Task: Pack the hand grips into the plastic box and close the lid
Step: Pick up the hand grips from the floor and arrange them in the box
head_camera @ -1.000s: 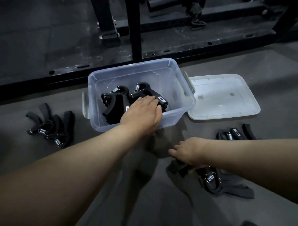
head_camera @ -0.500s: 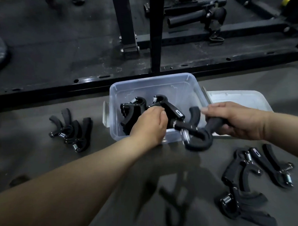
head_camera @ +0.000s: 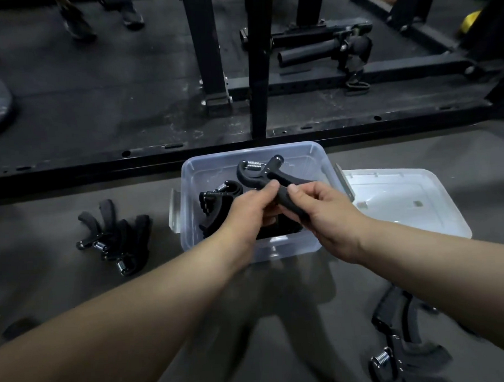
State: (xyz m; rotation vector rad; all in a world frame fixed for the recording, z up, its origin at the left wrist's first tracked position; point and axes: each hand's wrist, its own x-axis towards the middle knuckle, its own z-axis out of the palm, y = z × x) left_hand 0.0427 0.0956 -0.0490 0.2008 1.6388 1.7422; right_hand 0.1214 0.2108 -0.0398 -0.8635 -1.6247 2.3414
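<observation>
Over clear plastic box (head_camera: 307, 156), frame centre: black spring hand grip (head_camera: 263, 176). Left hand (head_camera: 243, 211) pinches one handle. Right hand (head_camera: 321, 213) fingers (head_camera: 295, 192) curl round other handle. Likely light, rigid, stiff spring; hold by padded handles, not coil. Packed grips (head_camera: 216, 198) mostly hidden under hands. Lower-right floor pile (head_camera: 395, 329) cut off, blurred. Translucent flat lid (head_camera: 404, 201) off, right of box.

One wide-angle camera, worn on the head, looked forward and down, near enough that both forearms filled the lower frame. The left hand (head_camera: 246, 210) and right hand (head_camera: 321, 209), holding one hand grip (head_camera: 260, 176), sat mid-frame over the plastic box (head_camera: 291, 248) — a black rack (head_camera: 257, 75) crossed the top.
</observation>
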